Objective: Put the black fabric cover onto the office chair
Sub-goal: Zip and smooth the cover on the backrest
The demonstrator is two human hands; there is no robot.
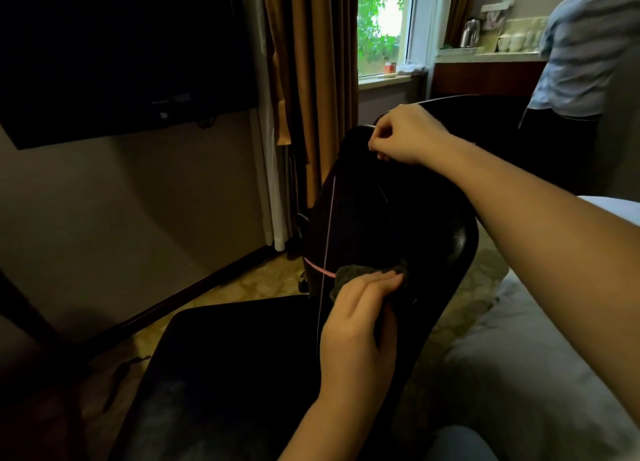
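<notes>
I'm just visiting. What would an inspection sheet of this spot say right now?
Surface: patterned floor; bed at right.
Job's things: black fabric cover partly over the office chair backrest.
Clutter: nothing seen.
Hands: right hand pinches the cover at the top; left hand on its grey fold, grip unclear.
Cables: thin pink cord down the backrest.
Surroundings: television, curtains, window, another person at a counter.

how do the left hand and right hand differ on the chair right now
The left hand sits low on the chair back; the right hand is up at its top edge. The left hand's fingers lie fairly straight across a bunched grey fold; the right hand's fingers curl and pinch the black fabric cover. Both touch the cover.
</notes>
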